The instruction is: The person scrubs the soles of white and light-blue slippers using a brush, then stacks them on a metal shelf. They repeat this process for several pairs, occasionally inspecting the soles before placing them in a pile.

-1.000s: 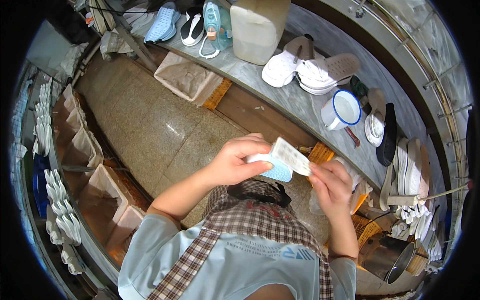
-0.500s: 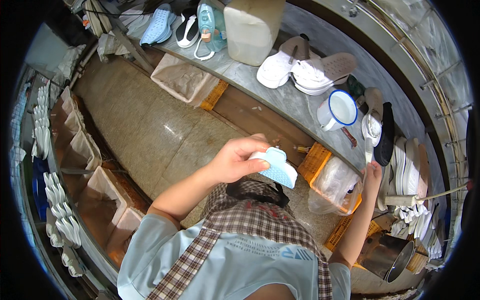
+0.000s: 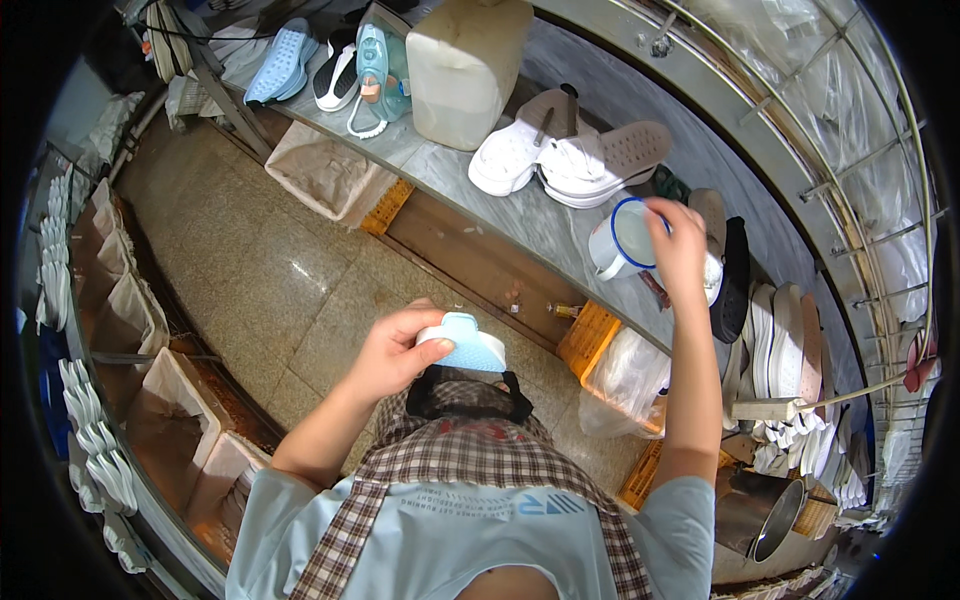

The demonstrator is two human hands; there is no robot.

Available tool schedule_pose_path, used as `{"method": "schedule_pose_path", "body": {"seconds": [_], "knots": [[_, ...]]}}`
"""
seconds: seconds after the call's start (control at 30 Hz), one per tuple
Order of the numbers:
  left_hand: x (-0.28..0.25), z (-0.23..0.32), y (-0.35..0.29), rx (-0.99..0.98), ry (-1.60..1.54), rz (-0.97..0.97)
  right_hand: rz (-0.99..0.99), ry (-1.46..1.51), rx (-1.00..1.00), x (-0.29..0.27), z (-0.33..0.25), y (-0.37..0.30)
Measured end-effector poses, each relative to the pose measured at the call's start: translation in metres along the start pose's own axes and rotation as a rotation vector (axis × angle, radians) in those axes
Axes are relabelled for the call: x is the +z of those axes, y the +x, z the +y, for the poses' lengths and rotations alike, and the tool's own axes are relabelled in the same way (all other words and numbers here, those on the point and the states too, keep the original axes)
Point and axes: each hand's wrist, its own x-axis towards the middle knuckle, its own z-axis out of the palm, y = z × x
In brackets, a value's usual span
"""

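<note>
In my left hand point(image 3: 398, 350) a light blue and white shoe sole point(image 3: 468, 347) is pinched between thumb and fingers, in front of my apron. My right hand point(image 3: 682, 240) is over the right side of a white enamel mug point(image 3: 612, 248) with a blue rim. Its fingers are bent together at the mug's opening; whatever they hold is hidden. Beside my right wrist, a white-smeared piece point(image 3: 713, 275) shows partly. A black sole point(image 3: 733, 285) lies to its right. Behind the mug sit white shoes point(image 3: 508, 165) with grey insoles.
The grey stone bench point(image 3: 540, 235) carries a cloudy plastic jug point(image 3: 465, 75), a teal bottle point(image 3: 372, 65) and a light blue sole point(image 3: 283, 62). Below stand an orange crate point(image 3: 588, 340) with plastic bags and a lined bin point(image 3: 325, 170). A metal pot point(image 3: 755, 515) stands at lower right.
My right hand has left the pale handle at the bench edge and moved up and left to the mug. My left hand has shifted left and lower with the sole. The view has turned slightly.
</note>
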Motion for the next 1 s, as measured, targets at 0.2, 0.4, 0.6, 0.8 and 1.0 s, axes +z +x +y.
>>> {"method": "schedule_pose_path", "body": {"seconds": [0.2,0.4,0.6,0.8,1.0], "knots": [[-0.007,0.002,-0.015,0.034,0.108,0.096,-0.585,-0.333,0.413,0.094,0.005,0.099],[-0.022,-0.001,-0.030,-0.013,0.113,0.195,-0.334,0.085,0.150,0.082,0.002,0.114],[-0.029,0.000,-0.025,-0.044,-0.032,0.178,-0.129,0.919,0.556,-0.007,-0.031,0.053],[-0.030,0.000,-0.014,0.030,0.050,0.073,-0.168,1.381,0.611,-0.060,-0.029,0.000],[-0.022,-0.004,-0.011,-0.066,0.071,0.081,-0.414,0.494,0.489,-0.032,0.015,-0.013]]}}
